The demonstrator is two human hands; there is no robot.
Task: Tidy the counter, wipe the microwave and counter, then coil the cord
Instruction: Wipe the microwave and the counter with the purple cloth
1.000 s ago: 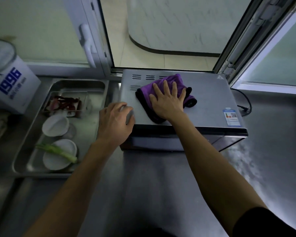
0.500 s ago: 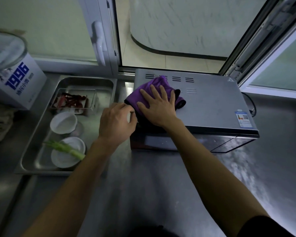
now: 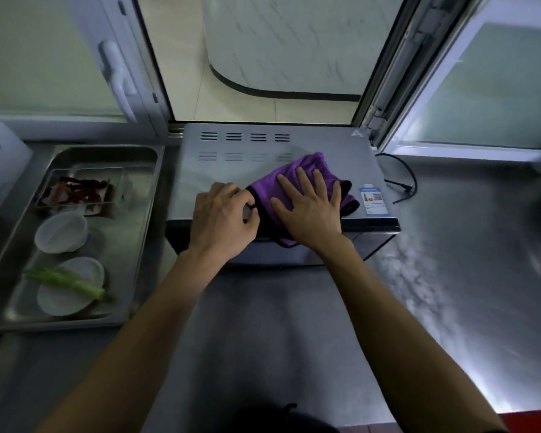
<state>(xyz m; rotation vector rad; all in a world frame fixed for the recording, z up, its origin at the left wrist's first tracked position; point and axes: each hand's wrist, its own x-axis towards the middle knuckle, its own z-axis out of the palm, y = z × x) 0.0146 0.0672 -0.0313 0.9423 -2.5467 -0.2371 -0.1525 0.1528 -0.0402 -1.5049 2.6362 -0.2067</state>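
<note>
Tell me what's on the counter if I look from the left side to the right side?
White box → metal tray holding bowls → left hand → purple cloth under the right hand → sticker on the microwave → black cord.

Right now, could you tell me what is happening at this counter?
A person is wiping the top of the microwave. The right hand presses a purple cloth flat near the front right of the top, while the left hand rests on the front edge with its fingers curled at the cloth's corner. The black cord lies uncoiled on the steel counter. A tray of dishes sits left.
</note>
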